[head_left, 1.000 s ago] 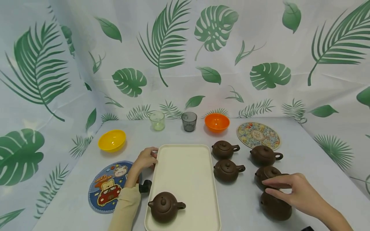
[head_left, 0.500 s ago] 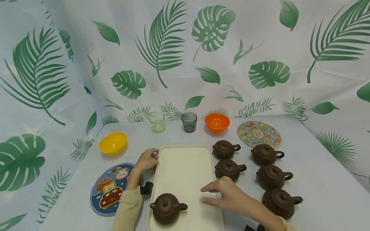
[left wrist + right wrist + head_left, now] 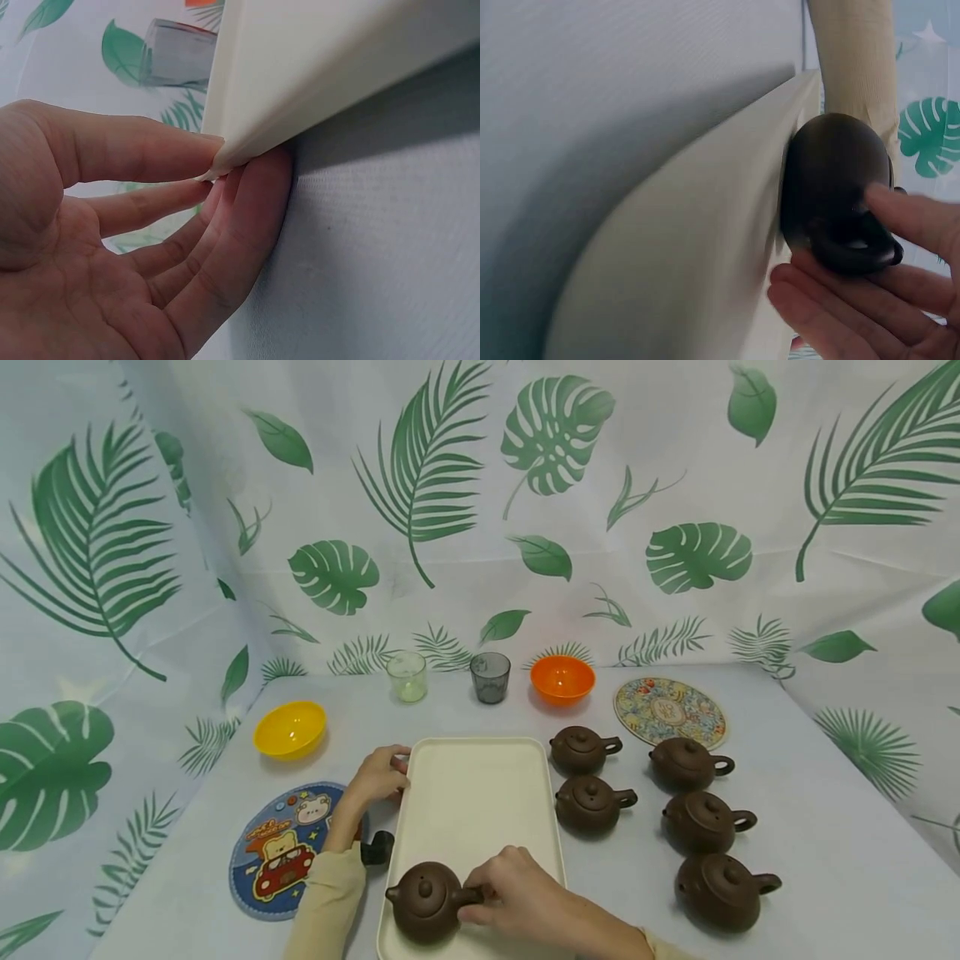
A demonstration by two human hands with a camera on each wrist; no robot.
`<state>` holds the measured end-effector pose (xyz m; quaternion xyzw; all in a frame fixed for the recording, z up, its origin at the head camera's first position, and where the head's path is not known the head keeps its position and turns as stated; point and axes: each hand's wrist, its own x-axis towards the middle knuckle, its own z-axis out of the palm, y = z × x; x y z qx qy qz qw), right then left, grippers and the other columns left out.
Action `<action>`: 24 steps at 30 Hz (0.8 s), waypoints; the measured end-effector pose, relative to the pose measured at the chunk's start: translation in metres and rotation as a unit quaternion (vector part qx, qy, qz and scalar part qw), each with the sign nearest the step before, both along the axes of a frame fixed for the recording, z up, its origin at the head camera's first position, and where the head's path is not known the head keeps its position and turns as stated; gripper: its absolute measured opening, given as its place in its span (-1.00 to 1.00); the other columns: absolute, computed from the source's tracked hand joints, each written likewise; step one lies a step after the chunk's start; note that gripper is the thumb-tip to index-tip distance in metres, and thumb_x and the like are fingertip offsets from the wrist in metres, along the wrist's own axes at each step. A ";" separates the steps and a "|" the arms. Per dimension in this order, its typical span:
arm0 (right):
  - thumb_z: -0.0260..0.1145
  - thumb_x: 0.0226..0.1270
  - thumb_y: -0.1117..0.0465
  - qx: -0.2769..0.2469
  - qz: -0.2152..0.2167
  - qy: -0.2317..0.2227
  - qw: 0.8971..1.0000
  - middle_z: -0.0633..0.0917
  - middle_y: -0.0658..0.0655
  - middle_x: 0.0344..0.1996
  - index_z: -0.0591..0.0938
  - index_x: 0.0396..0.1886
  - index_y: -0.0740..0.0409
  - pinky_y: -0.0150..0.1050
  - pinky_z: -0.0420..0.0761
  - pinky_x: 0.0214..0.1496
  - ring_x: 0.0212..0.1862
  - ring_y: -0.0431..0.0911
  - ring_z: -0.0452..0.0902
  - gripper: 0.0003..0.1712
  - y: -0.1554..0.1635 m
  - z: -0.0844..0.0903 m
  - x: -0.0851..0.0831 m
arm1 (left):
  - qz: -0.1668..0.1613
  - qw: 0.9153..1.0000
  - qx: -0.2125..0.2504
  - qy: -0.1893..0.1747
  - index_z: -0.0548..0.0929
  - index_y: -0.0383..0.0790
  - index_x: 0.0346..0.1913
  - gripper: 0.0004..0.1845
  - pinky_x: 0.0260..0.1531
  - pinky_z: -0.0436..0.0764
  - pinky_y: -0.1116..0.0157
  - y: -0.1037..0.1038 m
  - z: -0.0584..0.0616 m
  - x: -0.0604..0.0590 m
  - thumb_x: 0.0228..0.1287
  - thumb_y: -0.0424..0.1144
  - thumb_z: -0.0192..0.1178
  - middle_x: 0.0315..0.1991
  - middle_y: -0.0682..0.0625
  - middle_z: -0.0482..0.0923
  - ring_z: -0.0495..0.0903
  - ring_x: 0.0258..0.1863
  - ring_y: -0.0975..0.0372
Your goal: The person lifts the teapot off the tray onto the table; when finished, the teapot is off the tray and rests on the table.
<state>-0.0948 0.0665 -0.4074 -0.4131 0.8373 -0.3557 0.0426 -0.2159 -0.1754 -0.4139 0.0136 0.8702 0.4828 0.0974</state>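
A cream rectangular tray lies in the middle of the table. My left hand pinches its left edge; the left wrist view has the thumb on the rim and the fingers curled underneath. Near the tray's front left corner sits a dark brown teapot, lid on, spout to the left. My right hand grips this teapot at its handle, coming from the right. In the right wrist view the thumb is on one side of the handle and the fingers on the other.
Several more brown teapots stand right of the tray. Behind are a yellow bowl, a green glass, a grey glass, an orange bowl and a patterned round mat. A blue cartoon mat lies left.
My right hand has moved left from above the right-hand teapots, across the tray's right edge, to the handle of the teapot on the tray. My left hand has stayed at the tray's edge.
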 end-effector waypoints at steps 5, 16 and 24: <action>0.44 0.11 0.28 -0.024 -0.049 -0.047 0.997 0.77 -0.01 -0.47 0.79 -0.42 0.22 -0.64 0.51 -0.45 -0.46 -0.54 0.52 -0.91 -0.005 0.004 0.001 | 0.002 1.000 0.000 0.001 0.41 -0.50 0.25 -0.38 -0.49 0.69 0.18 -0.001 0.002 0.000 0.00 -0.57 0.14 -0.20 -0.29 0.52 0.60 -0.49 0.11; 0.43 0.10 0.32 -0.087 -0.034 -0.022 0.995 0.77 0.01 -0.47 0.79 -0.42 0.22 -0.57 0.55 -0.49 -0.46 -0.53 0.52 -0.94 0.021 0.017 -0.001 | 0.002 1.000 -0.001 0.003 0.41 -0.50 0.25 -0.37 -0.52 0.67 0.19 -0.003 0.000 -0.001 -0.02 -0.58 0.13 -0.21 -0.29 0.52 0.58 -0.52 0.12; 0.41 0.14 0.25 -0.079 -0.067 -0.068 0.992 0.78 0.08 -0.38 0.78 -0.32 0.28 -0.40 0.61 -0.54 -0.43 -0.39 0.58 -0.82 0.096 0.036 -0.008 | 0.002 1.000 0.006 0.000 0.42 -0.50 0.24 -0.37 -0.55 0.67 0.20 -0.001 -0.002 -0.001 -0.02 -0.59 0.13 -0.25 -0.26 0.52 0.58 -0.52 0.12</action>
